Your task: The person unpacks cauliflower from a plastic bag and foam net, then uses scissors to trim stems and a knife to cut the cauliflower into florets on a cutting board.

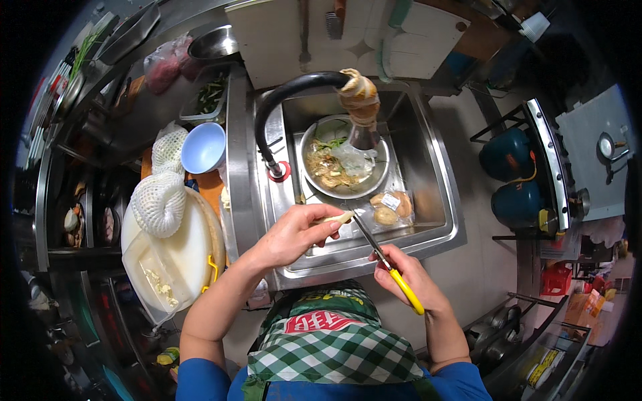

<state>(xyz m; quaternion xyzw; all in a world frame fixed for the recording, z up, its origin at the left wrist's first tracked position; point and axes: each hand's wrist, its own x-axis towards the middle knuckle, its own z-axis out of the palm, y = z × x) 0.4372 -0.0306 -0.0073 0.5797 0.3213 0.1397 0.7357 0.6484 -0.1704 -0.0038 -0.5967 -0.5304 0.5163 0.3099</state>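
Observation:
Between the thumb and fingers of my left hand [296,234] is a slim, pale vegetable piece [341,218], its tip pointing right. My right hand [409,278] grips scissors with yellow handles [405,290], their metal blades [368,235] reaching up to that tip. Whether the blades touch it I cannot tell. Behind my hands, inside the steel sink [426,200], a round metal basin [306,173] holds brownish scraps, green bits and clear plastic. A clear packet of brown, rounded food pieces [385,216] bearing a label lies at the basin's lower right.
A black faucet hose [281,92] with a cloth-wrapped end [358,97] arches over the basin. To the left are a round white cutting board [195,240], a clear bag with pale scraps [155,275], white foam netting [159,203] and a blue bowl [203,148]. Gas cylinders [516,205] stand at right.

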